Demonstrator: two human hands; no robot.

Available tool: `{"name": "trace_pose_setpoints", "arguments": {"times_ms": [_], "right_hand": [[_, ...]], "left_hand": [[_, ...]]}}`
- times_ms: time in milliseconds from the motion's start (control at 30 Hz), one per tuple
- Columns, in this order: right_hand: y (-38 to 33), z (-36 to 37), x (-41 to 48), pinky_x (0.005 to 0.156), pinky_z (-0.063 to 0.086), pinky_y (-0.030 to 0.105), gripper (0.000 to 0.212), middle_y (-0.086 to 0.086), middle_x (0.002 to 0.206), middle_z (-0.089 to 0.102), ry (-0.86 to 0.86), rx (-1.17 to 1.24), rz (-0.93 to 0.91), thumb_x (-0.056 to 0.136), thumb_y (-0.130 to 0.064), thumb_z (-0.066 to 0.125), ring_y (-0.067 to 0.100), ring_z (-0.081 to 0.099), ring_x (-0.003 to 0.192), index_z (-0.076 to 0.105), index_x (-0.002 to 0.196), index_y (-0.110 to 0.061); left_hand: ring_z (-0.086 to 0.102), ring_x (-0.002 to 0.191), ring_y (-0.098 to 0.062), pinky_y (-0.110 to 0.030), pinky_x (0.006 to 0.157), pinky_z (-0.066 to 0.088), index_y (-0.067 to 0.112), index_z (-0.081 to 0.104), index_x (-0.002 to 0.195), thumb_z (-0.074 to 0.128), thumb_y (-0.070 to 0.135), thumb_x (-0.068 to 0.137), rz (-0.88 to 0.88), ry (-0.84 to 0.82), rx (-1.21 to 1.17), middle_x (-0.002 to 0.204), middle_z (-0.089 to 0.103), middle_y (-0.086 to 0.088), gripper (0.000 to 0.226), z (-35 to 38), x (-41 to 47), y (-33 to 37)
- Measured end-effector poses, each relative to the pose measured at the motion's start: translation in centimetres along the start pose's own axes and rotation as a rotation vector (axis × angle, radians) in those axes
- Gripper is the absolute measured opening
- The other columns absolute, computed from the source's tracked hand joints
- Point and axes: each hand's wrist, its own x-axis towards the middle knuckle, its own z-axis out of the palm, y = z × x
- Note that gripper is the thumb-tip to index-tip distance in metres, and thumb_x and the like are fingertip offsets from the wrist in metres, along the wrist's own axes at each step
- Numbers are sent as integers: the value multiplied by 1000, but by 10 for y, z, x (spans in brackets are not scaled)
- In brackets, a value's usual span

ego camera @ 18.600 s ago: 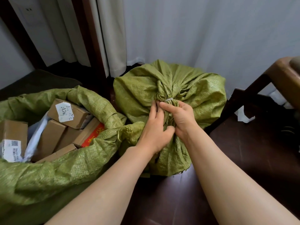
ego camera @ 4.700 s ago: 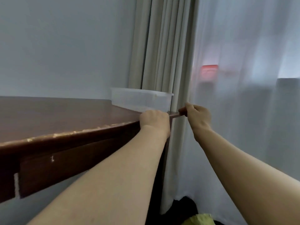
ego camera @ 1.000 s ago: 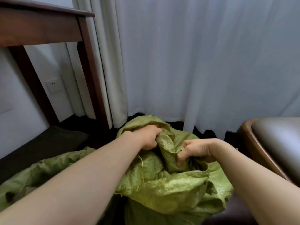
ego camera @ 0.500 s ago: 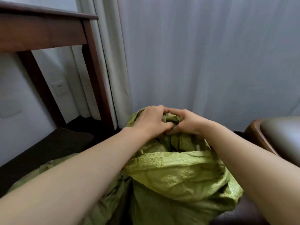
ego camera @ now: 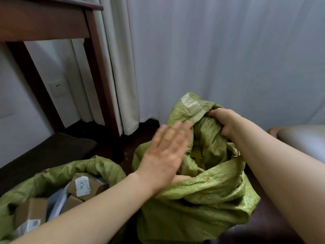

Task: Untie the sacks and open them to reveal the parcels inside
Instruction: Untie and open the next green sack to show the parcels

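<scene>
On the dark floor before me stood the second sack (ego camera: 197, 196), upright with its mouth facing up and its neck loose. Beside it, at my left, the first sack (ego camera: 73, 171) lay open, parcels (ego camera: 86, 186) showing. My right hand (ego camera: 223, 122) was clenched on the far rim, holding it high. My left hand (ego camera: 167, 152) — flat, blurred, gripping nothing — hovered at the near-left rim, the closer hand for spreading that side; nothing inside was plainly showing yet.
</scene>
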Motion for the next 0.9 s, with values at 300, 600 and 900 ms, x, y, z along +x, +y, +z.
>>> {"name": "trace_pose_setpoints", "arguments": {"times_ms": [300,600,900], "right_hand": [[3,-41,-5,69,59,42,31,13,80,73,-409,-89,128,76,-36,63,28,71,69,68,90,-9],[33,-32,7,52,57,50,41,21,75,71,-431,354,222,86,-31,59,34,71,63,72,66,3],[36,-14,7,66,56,57,55,19,91,72,-471,511,150,78,-58,60,36,71,85,71,84,-5]], "left_hand": [[65,87,-32,-39,78,55,10,67,103,44,2,83,-1465,-95,-1187,103,68,-17,31,37,-5,-64],[62,95,-33,-40,84,53,7,58,118,64,17,78,-1525,-448,-878,112,62,-18,42,27,-17,-99],[44,130,-26,-37,109,30,12,36,142,58,64,76,-742,-571,-706,139,50,-7,87,19,28,-21]]}}
